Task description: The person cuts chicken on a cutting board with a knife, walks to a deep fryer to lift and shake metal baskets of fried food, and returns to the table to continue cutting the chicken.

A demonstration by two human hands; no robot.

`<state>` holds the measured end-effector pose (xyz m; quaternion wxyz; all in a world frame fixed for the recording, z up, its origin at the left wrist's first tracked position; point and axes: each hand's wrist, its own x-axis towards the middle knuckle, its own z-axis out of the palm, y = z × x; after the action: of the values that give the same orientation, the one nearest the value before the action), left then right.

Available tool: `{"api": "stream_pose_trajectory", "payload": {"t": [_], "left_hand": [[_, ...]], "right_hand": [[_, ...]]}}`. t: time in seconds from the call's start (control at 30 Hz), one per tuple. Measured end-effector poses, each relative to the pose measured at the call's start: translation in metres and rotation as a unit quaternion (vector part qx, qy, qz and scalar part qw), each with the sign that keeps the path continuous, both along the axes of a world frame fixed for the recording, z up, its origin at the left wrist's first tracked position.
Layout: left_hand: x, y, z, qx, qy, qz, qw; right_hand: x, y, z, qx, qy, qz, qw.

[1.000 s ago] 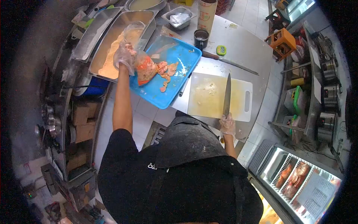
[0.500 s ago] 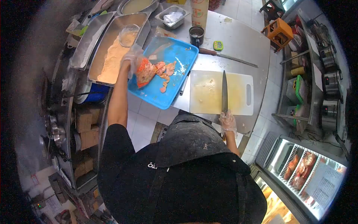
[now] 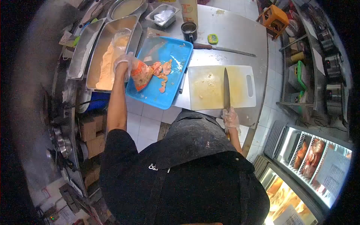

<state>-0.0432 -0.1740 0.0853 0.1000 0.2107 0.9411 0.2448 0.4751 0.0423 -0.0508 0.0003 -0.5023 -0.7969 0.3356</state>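
Observation:
My left hand (image 3: 124,62), in a clear glove, is closed on the edge of a clear plastic bag (image 3: 141,77) with orange-red colouring and what looks like raw meat in it. The bag rests over the left side of a blue tray (image 3: 174,84). Beside its mouth lie pale pink meat pieces (image 3: 162,70) on the tray. My gloved right hand (image 3: 230,119) grips a long knife (image 3: 226,88) by its handle, at the near edge of the white cutting board (image 3: 242,101). The blade points away from me across the board, which is wet with yellowish liquid and small scraps.
Left of the tray stands a deep metal pan of orange-tan powder (image 3: 107,69) with a sieve-like tool (image 3: 122,37). A dark mug (image 3: 189,30), a green timer (image 3: 212,39) and a long sharpening rod (image 3: 234,51) lie beyond the board. A lit display case (image 3: 309,161) stands right.
The camera view has shifted slightly. The bag still lies over the tray in my left hand, its lower end turned a little. My right hand keeps the knife over the board.

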Motion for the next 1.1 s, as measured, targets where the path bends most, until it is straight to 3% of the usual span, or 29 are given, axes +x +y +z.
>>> {"api": "stream_pose_trajectory", "payload": {"t": [0.03,0.1,0.17,0.2,0.23,0.27,0.37,0.43,0.47,0.53,0.57,0.63,0.7,0.77,0.87,0.9,0.93,0.97,1.0,1.03,1.07,1.1], "left_hand": [[0.029,0.012,0.027,-0.05,0.111,0.087,0.989],[0.078,0.028,0.056,-0.038,0.162,0.075,0.983],[0.118,0.039,0.051,-0.056,0.246,0.04,0.967],[0.135,0.044,0.034,-0.086,0.277,0.017,0.957],[0.152,0.051,0.017,-0.109,0.19,0.005,0.976],[0.166,0.052,-0.003,-0.132,0.101,-0.005,0.986],[0.179,0.04,-0.091,-0.196,0.051,-0.034,0.979],[0.173,0.037,-0.112,-0.191,0.016,-0.044,0.98],[0.169,0.036,-0.114,-0.191,0.015,-0.043,0.981],[0.162,0.041,-0.086,-0.142,-0.097,-0.037,0.984],[0.161,0.044,-0.07,-0.142,-0.096,-0.039,0.984],[0.156,0.045,-0.043,0.065,-0.308,0.024,0.949],[0.14,0.046,-0.09,0.168,-0.153,-0.105,0.968],[0.155,0.075,-0.058,0.261,-0.212,-0.144,0.931],[0.192,0.125,-0.014,0.396,-0.302,-0.197,0.845],[0.207,0.139,-0.011,0.397,-0.308,-0.204,0.84],[0.224,0.152,-0.009,0.41,-0.379,-0.215,0.802],[0.238,0.164,-0.008,0.418,-0.447,-0.224,0.758],[0.242,0.18,-0.043,0.415,-0.509,-0.189,0.73],[0.253,0.19,-0.038,0.414,-0.513,-0.194,0.727],[0.264,0.198,-0.032,0.2,-0.444,-0.26,0.834],[0.272,0.201,-0.028,-0.025,-0.343,-0.31,0.886]], "right_hand": [[0.009,0.004,-0.029,-0.053,0.008,-0.03,0.998],[0.027,0.012,-0.079,-0.065,0.074,-0.058,0.993],[0.027,0.01,-0.063,-0.075,0.14,-0.088,0.983],[0.011,0.003,0.001,-0.046,0.082,-0.072,0.993],[0.002,0.0,0.035,-0.018,0.023,-0.054,0.998],[0.003,0.0,0.033,-0.018,0.022,-0.051,0.998],[0.008,0.006,0.018,-0.081,0.032,-0.085,0.993],[0.004,0.006,0.027,0.045,-0.027,0.016,0.999],[0.0,0.005,0.042,0.034,-0.056,-0.007,0.998],[0.001,0.007,0.035,0.024,-0.023,-0.004,0.999],[0.003,0.009,0.03,0.014,0.01,-0.007,1.0],[0.01,0.01,0.015,-0.014,0.013,-0.02,1.0],[0.017,0.012,-0.007,-0.04,0.015,-0.036,0.998],[0.025,0.017,-0.028,-0.006,-0.019,-0.013,1.0],[0.024,0.018,0.0,-0.042,0.02,-0.07,0.996],[0.031,0.022,-0.012,-0.038,0.016,-0.078,0.996],[0.03,0.021,-0.01,-0.01,0.056,-0.068,0.996],[0.037,0.023,-0.004,0.019,0.025,-0.042,0.999],[0.032,0.022,0.033,0.05,-0.005,-0.017,0.999],[0.042,0.026,0.009,0.052,-0.008,-0.024,0.998],[0.052,0.031,-0.03,0.021,0.028,-0.06,0.998],[0.054,0.03,-0.03,0.005,0.046,-0.079,0.996]]}}
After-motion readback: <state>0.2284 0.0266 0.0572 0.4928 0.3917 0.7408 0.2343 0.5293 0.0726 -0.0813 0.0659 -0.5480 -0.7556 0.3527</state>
